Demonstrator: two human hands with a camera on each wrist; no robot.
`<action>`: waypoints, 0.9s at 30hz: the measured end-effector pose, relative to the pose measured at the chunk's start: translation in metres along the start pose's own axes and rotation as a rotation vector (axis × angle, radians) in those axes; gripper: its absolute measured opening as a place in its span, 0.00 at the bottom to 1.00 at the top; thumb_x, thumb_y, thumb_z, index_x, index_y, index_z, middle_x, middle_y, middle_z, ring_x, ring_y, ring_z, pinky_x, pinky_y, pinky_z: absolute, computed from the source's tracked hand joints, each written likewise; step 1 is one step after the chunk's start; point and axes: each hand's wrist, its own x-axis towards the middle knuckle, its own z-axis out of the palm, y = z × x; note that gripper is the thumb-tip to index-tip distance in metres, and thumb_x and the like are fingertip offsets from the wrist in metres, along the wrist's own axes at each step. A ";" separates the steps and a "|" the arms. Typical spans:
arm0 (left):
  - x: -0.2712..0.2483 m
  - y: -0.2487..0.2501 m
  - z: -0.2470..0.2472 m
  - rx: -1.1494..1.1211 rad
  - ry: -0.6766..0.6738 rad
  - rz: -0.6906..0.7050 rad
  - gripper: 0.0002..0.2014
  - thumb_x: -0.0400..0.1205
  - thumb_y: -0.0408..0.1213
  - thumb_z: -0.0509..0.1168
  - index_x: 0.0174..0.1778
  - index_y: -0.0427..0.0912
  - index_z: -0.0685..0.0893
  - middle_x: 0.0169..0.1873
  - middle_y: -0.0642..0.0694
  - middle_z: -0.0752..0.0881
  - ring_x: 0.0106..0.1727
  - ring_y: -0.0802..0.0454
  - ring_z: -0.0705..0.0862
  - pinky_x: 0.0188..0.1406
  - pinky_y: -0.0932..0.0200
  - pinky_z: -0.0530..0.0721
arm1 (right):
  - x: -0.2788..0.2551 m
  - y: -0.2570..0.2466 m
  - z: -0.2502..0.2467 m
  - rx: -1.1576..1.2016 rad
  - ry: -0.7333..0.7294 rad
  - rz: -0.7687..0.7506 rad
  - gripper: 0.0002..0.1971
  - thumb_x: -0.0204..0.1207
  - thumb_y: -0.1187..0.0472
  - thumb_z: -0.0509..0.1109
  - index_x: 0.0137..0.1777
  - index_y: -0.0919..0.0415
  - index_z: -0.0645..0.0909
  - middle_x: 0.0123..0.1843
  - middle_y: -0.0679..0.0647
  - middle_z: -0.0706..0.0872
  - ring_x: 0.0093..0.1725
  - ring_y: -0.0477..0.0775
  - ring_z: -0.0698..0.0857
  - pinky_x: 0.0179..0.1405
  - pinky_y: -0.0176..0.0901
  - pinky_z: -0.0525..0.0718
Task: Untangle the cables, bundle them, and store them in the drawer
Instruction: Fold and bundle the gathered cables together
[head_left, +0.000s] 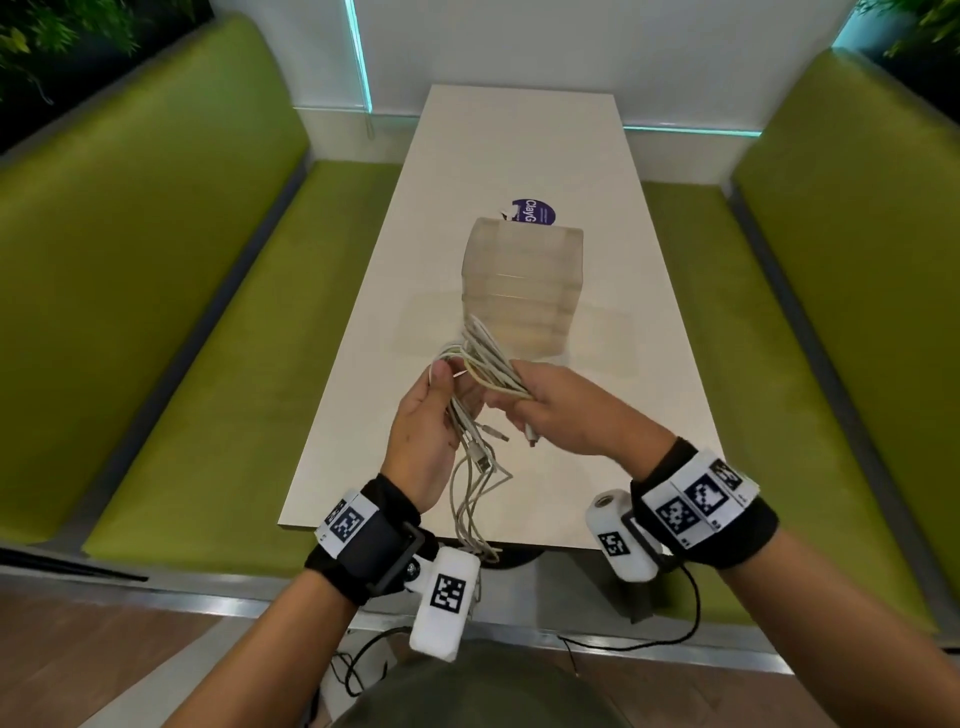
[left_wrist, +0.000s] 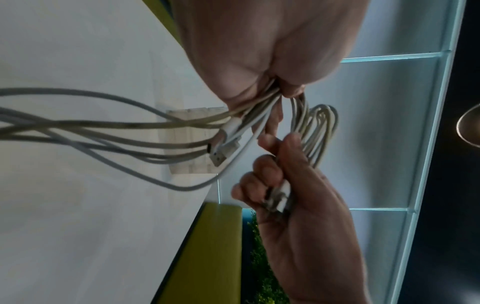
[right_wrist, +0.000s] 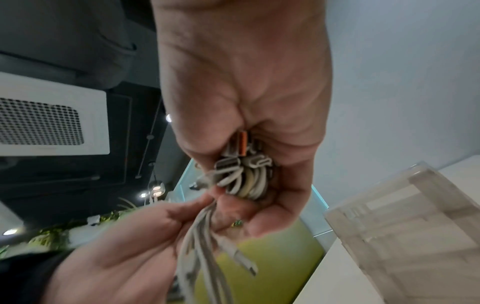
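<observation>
Several white and grey USB cables (head_left: 485, 364) are held in the air above the near end of the white table (head_left: 524, 156). My right hand (head_left: 514, 395) grips a coiled set of loops (right_wrist: 246, 181) together with several plugs, one with an orange insert (right_wrist: 242, 144). My left hand (head_left: 441, 384) pinches the loose strands (left_wrist: 103, 127) just beside it; their tails hang past the table's near edge (head_left: 472, 519). The translucent drawer unit (head_left: 519, 286) stands right behind the hands, its drawers looking closed. In the left wrist view, the loops (left_wrist: 319, 127) stick out beyond my right hand (left_wrist: 280, 185).
A round purple sticker (head_left: 535, 210) lies on the table behind the drawer unit. Green upholstered benches (head_left: 182, 312) flank the table on both sides. A white wall with lit glass strips closes off the far end.
</observation>
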 end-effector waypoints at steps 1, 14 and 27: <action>0.000 0.001 0.001 -0.019 0.013 -0.008 0.18 0.89 0.42 0.49 0.63 0.36 0.80 0.57 0.39 0.88 0.60 0.47 0.86 0.60 0.57 0.83 | 0.001 -0.002 0.004 -0.010 -0.007 0.011 0.06 0.84 0.51 0.60 0.48 0.50 0.74 0.36 0.48 0.82 0.33 0.47 0.81 0.39 0.46 0.83; -0.006 0.004 0.007 0.090 -0.001 -0.080 0.23 0.88 0.48 0.48 0.67 0.38 0.80 0.58 0.44 0.89 0.63 0.51 0.85 0.63 0.57 0.81 | 0.007 0.000 0.025 0.053 -0.060 0.004 0.08 0.80 0.52 0.67 0.46 0.55 0.81 0.49 0.46 0.75 0.42 0.36 0.77 0.37 0.24 0.74; 0.000 0.019 -0.002 0.242 -0.124 0.062 0.16 0.75 0.29 0.72 0.57 0.47 0.86 0.33 0.38 0.86 0.40 0.44 0.89 0.43 0.51 0.89 | 0.003 -0.007 0.034 0.270 -0.309 0.016 0.03 0.83 0.54 0.64 0.47 0.45 0.74 0.42 0.42 0.80 0.42 0.40 0.80 0.42 0.29 0.77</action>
